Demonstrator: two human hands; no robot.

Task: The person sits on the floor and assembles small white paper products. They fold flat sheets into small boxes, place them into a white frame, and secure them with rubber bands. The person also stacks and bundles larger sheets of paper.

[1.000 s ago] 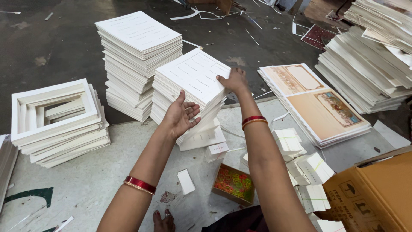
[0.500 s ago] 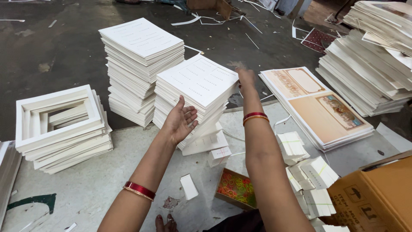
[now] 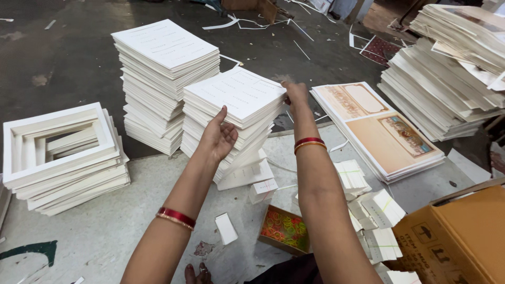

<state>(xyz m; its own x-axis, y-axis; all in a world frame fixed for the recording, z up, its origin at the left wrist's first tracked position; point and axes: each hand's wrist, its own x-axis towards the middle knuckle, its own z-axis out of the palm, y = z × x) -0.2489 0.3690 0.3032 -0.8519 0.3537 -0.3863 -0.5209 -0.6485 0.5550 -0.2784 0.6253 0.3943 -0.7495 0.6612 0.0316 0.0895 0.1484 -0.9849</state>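
**Both hands steadied a leaning stack of white cards**

As the person knelt over the grey floor sheet (image 3: 94, 231), both hands pressed against the near stack of white cards (image 3: 236, 100), which stood in the middle of the view and leaned with its lower layers fanned out toward the person. The left hand (image 3: 218, 138) lay flat and open against the stack's near side, fingers spread upward and thumb out, gripping nothing. The right hand (image 3: 295, 93) reached to the stack's far right corner, its fingers curled around the edge of the upper cards; how tightly it held could not be told. Each wrist wore red bangles.

Just behind and to the left rose a taller stack of white cards (image 3: 165, 47), touching or nearly touching the near one. Farther left sat a pile of white frames (image 3: 58, 158). To the right lay a pile of printed sheets (image 3: 379, 129) in peach tones, and beyond it a sprawling heap of cards (image 3: 447, 73). Near the person's knees stood a small box of coloured rubber bands (image 3: 283, 230), with small banded bundles of cards (image 3: 376, 208) scattered beside it and a brown carton (image 3: 457, 242) at the lower right.
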